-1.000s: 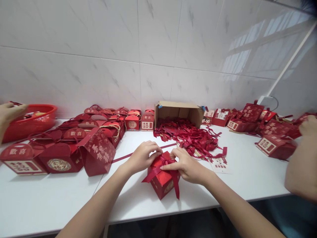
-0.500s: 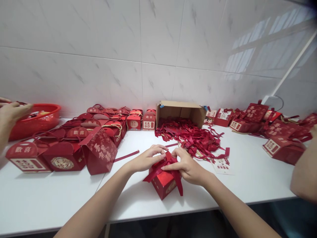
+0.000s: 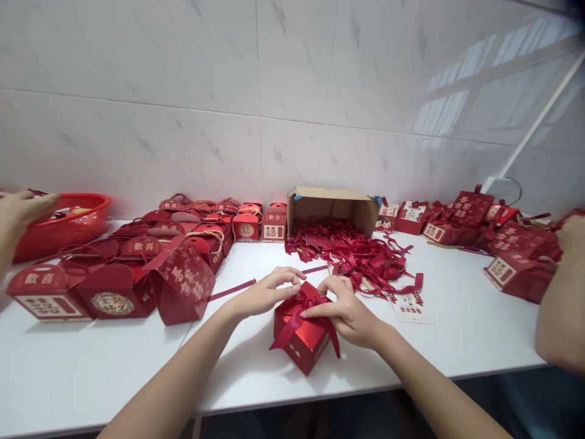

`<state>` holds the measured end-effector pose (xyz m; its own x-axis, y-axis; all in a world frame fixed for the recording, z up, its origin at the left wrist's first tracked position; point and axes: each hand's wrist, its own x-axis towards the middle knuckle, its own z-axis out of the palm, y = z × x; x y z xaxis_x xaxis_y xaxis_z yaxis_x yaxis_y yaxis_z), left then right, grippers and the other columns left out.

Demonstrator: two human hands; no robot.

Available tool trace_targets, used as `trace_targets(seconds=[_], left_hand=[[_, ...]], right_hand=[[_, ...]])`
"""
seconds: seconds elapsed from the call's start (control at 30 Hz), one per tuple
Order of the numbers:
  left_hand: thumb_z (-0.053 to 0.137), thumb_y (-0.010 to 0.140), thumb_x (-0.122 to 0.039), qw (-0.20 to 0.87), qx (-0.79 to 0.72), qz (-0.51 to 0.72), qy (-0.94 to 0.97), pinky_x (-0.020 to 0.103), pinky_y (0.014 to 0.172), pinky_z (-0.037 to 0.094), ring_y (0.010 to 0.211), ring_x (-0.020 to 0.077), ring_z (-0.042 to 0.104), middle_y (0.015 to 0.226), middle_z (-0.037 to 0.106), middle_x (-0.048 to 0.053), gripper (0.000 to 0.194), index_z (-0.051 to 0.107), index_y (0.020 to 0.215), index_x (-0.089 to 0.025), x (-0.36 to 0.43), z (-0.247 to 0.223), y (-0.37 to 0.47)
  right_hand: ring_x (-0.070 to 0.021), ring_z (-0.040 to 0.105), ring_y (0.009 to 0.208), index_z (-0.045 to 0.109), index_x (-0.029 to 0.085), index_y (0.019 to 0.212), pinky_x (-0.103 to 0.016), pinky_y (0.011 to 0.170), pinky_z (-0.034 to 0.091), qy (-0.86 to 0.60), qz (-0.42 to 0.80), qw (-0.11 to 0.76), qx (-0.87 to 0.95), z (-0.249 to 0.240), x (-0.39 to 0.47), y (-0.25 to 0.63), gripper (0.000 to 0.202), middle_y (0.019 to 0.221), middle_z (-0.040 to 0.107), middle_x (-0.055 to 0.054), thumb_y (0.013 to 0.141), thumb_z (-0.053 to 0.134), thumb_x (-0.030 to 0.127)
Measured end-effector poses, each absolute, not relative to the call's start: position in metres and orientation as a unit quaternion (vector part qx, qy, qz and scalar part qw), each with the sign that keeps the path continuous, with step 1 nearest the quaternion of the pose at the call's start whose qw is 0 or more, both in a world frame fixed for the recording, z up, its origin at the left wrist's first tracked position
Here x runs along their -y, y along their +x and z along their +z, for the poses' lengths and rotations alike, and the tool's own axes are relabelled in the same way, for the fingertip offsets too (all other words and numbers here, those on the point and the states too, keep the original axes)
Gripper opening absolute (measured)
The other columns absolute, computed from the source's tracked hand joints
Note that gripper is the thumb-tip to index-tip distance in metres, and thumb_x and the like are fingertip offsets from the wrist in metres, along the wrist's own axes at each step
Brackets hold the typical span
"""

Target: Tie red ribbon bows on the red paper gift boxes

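At lower centre, the right hand (image 3: 354, 314) pinches a ribbon bow (image 3: 311, 300) on a red gift box (image 3: 309, 346); the left hand (image 3: 267, 294) curls at its upper-left edge, grip unclear.

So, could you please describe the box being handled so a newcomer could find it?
On the white table, find the ribbon pile spilling from the cardboard carton. Nearer the front edge, a red box sits between the left hand and right hand. Unlike the clustered boxes, it stands alone, wide ribbon tails hanging from its top.
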<state>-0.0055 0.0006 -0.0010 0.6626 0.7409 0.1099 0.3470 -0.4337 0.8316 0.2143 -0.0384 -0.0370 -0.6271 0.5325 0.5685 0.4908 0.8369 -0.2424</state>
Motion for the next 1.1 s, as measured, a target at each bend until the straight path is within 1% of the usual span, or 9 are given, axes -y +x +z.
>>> trace_targets(seconds=[0.17,0.27,0.37,0.47,0.57,0.7,0.87,0.97,1.1], left_hand=[[0.054,0.081,-0.044,0.534,-0.293,0.232,0.759,0.037,0.098,0.033,0.117,0.0268,0.044,0.131,0.048,0.007,0.029,0.063,0.08,-0.017,0.003,0.002,-0.004],[0.052,0.084,-0.041,0.577,-0.275,0.233,0.733,0.037,0.099,0.033,0.119,0.0257,0.044,0.129,0.05,0.008,0.031,0.062,0.103,-0.019,0.005,0.001,-0.001],[0.045,0.088,-0.039,0.542,-0.295,0.245,0.748,0.036,0.101,0.032,0.12,0.0227,0.042,0.127,0.052,0.006,0.033,0.058,0.114,-0.022,0.009,-0.003,0.005],[0.044,0.088,-0.039,0.469,-0.298,0.274,0.785,0.035,0.099,0.034,0.114,0.022,0.045,0.115,0.057,0.006,0.028,0.062,0.101,-0.021,0.013,-0.008,0.012],[0.048,0.086,-0.039,0.427,-0.304,0.302,0.796,0.034,0.095,0.037,0.106,0.0214,0.049,0.105,0.059,0.006,0.025,0.06,0.087,-0.018,0.015,-0.011,0.015],[0.051,0.084,-0.038,0.393,-0.307,0.301,0.813,0.034,0.096,0.036,0.106,0.0207,0.049,0.104,0.057,0.006,0.023,0.058,0.094,-0.018,0.014,-0.01,0.012],[0.055,0.082,-0.037,0.351,-0.302,0.285,0.839,0.034,0.092,0.038,0.098,0.0202,0.05,0.096,0.056,0.005,0.022,0.058,0.093,-0.018,0.013,-0.009,0.009],[0.059,0.079,-0.034,0.344,-0.295,0.282,0.846,0.035,0.094,0.037,0.1,0.0206,0.048,0.1,0.056,0.006,0.023,0.058,0.096,-0.018,0.014,-0.009,0.009],[0.061,0.077,-0.036,0.343,-0.298,0.282,0.845,0.034,0.091,0.038,0.097,0.0206,0.048,0.096,0.056,0.006,0.022,0.058,0.089,-0.018,0.014,-0.01,0.009]], right_hand=[[-0.0186,0.044,0.089,0.069,0.033,0.1,-0.039,0.081,0.031,-0.293,0.036,0.33,0.897,-0.038,0.038,0.215,0.036,0.088,0.045,-0.004,0.088,0.04,0.015],[-0.0185,0.044,0.09,0.069,0.034,0.1,-0.038,0.081,0.032,-0.29,0.04,0.325,0.899,-0.038,0.038,0.215,0.037,0.089,0.045,-0.004,0.088,0.04,0.014],[-0.0189,0.044,0.091,0.069,0.033,0.1,-0.038,0.082,0.031,-0.286,0.04,0.33,0.899,-0.039,0.038,0.215,0.035,0.091,0.046,-0.005,0.087,0.041,0.015],[-0.0191,0.046,0.091,0.068,0.031,0.1,-0.037,0.08,0.031,-0.285,0.035,0.344,0.894,-0.04,0.038,0.216,0.033,0.09,0.047,-0.005,0.087,0.042,0.015],[-0.0182,0.048,0.088,0.061,0.027,0.104,-0.036,0.079,0.03,-0.294,0.049,0.364,0.882,-0.041,0.04,0.216,0.031,0.091,0.053,-0.004,0.086,0.04,0.012],[-0.0176,0.05,0.085,0.048,0.022,0.109,-0.036,0.081,0.028,-0.347,0.074,0.403,0.844,-0.038,0.044,0.216,0.033,0.09,0.058,-0.003,0.079,0.045,0.008],[-0.0178,0.051,0.086,0.055,0.023,0.096,-0.035,0.08,0.027,-0.356,0.066,0.381,0.851,-0.03,0.048,0.215,0.023,0.09,0.06,-0.002,0.079,0.049,0.01],[-0.018,0.051,0.086,0.058,0.022,0.092,-0.035,0.08,0.028,-0.378,0.07,0.379,0.842,-0.029,0.048,0.214,0.02,0.088,0.057,-0.002,0.076,0.052,0.011],[-0.0155,0.049,0.075,0.056,0.019,0.08,-0.032,0.073,0.034,-0.396,0.146,0.389,0.819,-0.028,0.046,0.215,0.006,0.076,0.053,-0.001,0.077,0.053,0.014]])
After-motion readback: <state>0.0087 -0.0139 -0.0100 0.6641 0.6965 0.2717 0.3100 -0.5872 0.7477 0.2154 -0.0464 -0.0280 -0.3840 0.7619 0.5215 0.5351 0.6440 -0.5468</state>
